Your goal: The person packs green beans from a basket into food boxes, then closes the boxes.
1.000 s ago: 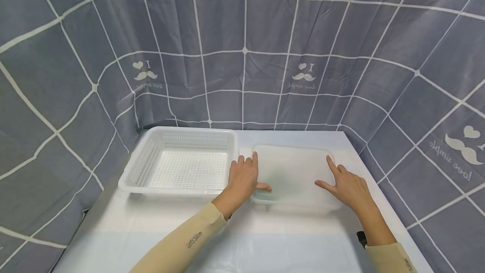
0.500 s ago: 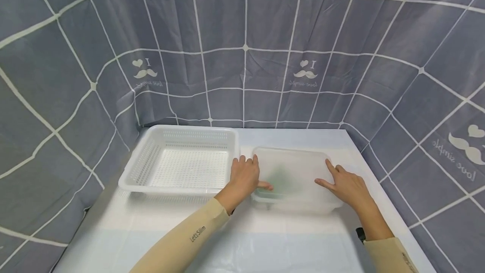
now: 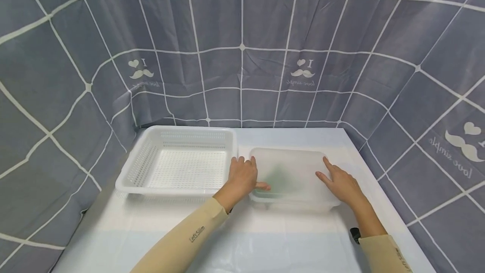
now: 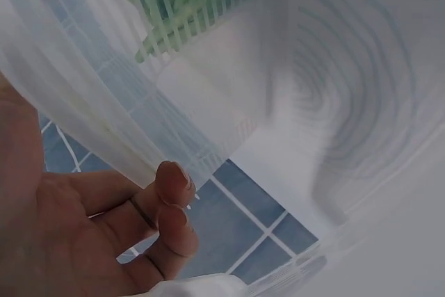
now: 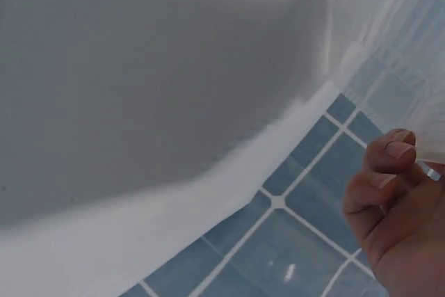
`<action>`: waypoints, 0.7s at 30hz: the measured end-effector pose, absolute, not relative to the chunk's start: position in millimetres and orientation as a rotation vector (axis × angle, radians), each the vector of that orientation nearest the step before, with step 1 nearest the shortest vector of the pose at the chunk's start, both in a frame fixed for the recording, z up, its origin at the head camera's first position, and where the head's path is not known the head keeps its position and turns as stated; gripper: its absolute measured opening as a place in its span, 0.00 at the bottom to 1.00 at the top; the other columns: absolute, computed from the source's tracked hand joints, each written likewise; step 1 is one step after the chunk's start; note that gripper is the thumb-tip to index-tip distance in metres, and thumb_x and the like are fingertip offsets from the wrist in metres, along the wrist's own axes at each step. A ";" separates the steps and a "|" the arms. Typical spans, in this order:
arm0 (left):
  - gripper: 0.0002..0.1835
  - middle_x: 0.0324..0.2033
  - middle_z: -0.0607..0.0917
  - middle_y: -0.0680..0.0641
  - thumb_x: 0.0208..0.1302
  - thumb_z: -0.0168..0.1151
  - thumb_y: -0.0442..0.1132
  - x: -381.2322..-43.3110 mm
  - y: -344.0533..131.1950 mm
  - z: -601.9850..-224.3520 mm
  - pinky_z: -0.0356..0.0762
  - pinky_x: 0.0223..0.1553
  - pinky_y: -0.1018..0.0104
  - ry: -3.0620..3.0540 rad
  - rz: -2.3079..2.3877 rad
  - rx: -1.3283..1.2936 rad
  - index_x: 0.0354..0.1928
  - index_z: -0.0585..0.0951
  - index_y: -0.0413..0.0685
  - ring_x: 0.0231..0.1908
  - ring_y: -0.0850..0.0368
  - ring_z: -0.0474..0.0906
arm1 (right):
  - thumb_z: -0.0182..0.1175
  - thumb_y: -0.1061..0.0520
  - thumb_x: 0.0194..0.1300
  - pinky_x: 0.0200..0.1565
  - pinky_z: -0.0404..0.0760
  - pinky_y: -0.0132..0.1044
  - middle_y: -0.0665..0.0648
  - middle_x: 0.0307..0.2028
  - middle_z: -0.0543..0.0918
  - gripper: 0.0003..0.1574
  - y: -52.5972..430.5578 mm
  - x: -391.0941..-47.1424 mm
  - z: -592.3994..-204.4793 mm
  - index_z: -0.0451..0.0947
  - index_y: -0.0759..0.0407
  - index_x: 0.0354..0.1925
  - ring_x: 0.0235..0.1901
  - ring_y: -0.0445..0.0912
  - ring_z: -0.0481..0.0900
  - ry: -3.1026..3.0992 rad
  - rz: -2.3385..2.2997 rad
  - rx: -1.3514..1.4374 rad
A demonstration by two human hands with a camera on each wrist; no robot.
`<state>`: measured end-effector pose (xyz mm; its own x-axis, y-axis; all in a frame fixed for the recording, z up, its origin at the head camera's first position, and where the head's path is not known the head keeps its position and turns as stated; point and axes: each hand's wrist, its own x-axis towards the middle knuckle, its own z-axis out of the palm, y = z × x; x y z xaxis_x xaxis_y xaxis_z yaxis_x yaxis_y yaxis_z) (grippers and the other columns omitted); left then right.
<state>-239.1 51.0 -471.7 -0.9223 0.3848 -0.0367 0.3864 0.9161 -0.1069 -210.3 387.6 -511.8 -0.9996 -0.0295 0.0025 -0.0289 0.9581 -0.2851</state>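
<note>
A translucent white lid (image 3: 299, 172) covers a clear plastic box (image 3: 299, 207) on the right half of the table, and a blurred green shape shows through it. In the left wrist view, green leafy stuff (image 4: 188, 5) lies behind ribbed clear plastic. My left hand (image 3: 242, 177) grips the lid's left edge, thumb lying over the top and the index finger stretched along the side. The right hand (image 3: 342, 183) holds the opposite edge likewise, thumb and index finger on the lid. Its other fingers (image 5: 393, 165) curl at the rim in the right wrist view.
A white perforated basket (image 3: 130, 180) stands left of the box, close to my left hand. Both sit on a white-covered table (image 3: 242, 247). Grey curtains (image 3: 223, 70) with white grid lines hang behind and at both sides.
The lid has shifted slightly and its back edge sits a little lower in view. The green shape shows more clearly through it. Both hands keep almost the same places.
</note>
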 end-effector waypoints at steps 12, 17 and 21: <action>0.55 0.75 0.73 0.40 0.67 0.54 0.79 -226.8 67.2 -468.3 0.66 0.79 0.53 3.139 -0.039 0.715 0.78 0.69 0.41 0.77 0.46 0.66 | 0.47 0.34 0.83 0.63 0.79 0.73 0.76 0.77 0.63 0.51 377.7 -210.7 -508.0 0.50 0.67 0.83 0.72 0.73 0.69 3.170 -0.396 -0.103; 0.48 0.86 0.48 0.41 0.81 0.40 0.70 -242.9 81.5 -469.4 0.44 0.88 0.48 3.006 0.164 0.735 0.85 0.51 0.40 0.87 0.47 0.41 | 0.46 0.32 0.83 0.81 0.47 0.73 0.75 0.83 0.46 0.57 370.5 -227.3 -500.8 0.42 0.74 0.82 0.83 0.70 0.44 3.126 -0.472 -0.188; 0.48 0.86 0.47 0.43 0.81 0.40 0.69 -257.5 87.6 -474.0 0.42 0.88 0.48 2.961 0.263 0.663 0.85 0.50 0.40 0.87 0.49 0.40 | 0.47 0.33 0.82 0.82 0.43 0.72 0.76 0.83 0.44 0.59 363.3 -240.8 -495.7 0.41 0.76 0.82 0.84 0.69 0.42 3.091 -0.457 -0.186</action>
